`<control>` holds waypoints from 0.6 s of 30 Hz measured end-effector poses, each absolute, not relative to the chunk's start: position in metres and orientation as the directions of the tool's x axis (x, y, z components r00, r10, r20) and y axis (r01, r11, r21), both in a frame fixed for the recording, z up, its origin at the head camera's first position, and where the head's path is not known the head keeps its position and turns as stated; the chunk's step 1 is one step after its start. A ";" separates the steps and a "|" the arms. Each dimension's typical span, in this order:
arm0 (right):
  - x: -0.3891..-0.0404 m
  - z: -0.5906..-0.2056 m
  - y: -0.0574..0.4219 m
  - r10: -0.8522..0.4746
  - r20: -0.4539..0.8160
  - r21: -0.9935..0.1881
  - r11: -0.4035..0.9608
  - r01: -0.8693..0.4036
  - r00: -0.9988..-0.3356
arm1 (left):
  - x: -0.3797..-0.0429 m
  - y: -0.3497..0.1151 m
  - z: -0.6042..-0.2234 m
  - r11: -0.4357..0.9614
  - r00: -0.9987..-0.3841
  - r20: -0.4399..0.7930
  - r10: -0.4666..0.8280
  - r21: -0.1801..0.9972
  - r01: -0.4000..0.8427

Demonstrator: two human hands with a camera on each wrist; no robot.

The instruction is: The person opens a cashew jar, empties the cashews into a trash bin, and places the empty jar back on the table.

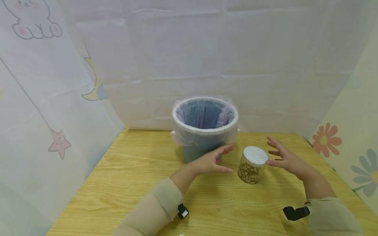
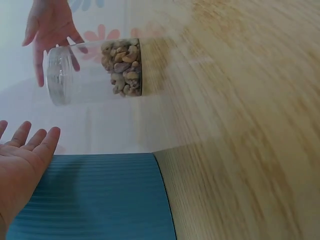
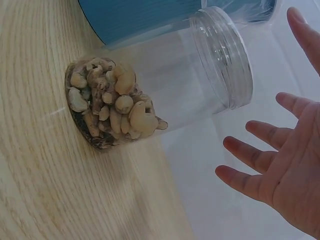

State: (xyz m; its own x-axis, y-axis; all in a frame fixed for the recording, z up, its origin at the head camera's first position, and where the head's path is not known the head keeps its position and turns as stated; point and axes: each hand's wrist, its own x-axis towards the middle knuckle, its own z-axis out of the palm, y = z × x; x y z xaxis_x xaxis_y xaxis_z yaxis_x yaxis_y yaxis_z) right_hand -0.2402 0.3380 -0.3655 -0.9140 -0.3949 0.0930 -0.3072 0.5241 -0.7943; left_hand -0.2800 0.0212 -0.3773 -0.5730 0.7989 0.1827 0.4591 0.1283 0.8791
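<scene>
A clear lidded jar [image 1: 254,164], partly filled with nuts [image 3: 112,102] that look like cashews, stands upright on the wooden table. To its left my left hand [image 1: 210,163] hovers with fingers spread, apart from the jar and in front of the bin. On the other side my right hand [image 1: 289,160] is beside the lid, fingers spread and holding nothing; in the head view its thumb tip overlaps the lid edge, and contact is unclear. The right wrist view shows the right palm [image 3: 300,170] facing the jar with a gap between.
Behind the left hand stands a blue-grey waste bin [image 1: 195,152] with a white rim and a thin plastic liner [image 1: 225,116] folded over it. Pale patterned sheets hang behind and at both sides of the wooden table [image 1: 133,164].
</scene>
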 end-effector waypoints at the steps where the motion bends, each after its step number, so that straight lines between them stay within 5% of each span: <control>1: -0.241 -0.366 0.338 -0.397 0.093 -0.796 0.522 -0.308 -0.913 | -0.281 0.024 -0.378 0.124 -0.575 0.180 0.798 0.885 0.449; 18: -0.250 -0.393 0.338 -0.400 0.072 -0.847 0.460 -0.268 -0.914 | -0.294 0.071 -0.398 0.172 -0.678 0.119 0.725 0.923 0.345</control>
